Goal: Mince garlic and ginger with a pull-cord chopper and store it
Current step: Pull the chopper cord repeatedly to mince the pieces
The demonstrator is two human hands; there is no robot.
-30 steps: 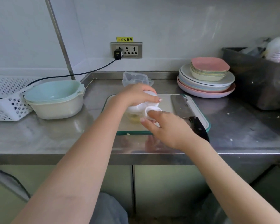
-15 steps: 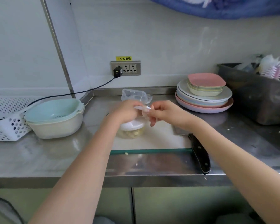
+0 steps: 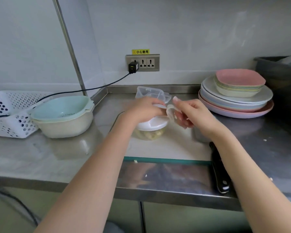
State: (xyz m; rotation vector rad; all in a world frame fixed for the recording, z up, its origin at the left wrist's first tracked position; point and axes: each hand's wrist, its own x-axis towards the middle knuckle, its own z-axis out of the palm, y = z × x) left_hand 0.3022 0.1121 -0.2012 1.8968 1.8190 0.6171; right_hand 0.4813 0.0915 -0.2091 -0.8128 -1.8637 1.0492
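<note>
White perforated plastic basket (image 3: 8, 113) at nine o'clock; mint-green colander in cream bowl (image 3: 62, 115) beside it. Stacked pastel plates (image 3: 235, 98) at two o'clock.

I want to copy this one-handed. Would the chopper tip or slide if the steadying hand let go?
Probably. The chopper looks small and light, a clear plastic cup under a white lid. The left hand presses on top while the right hand holds the pull handle. The cutting board looks smooth.

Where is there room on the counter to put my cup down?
Bare steel lies between the cream bowl and the cutting board, and right of the knife, below the plates. The board's middle is crowded by the chopper and both hands.
</note>
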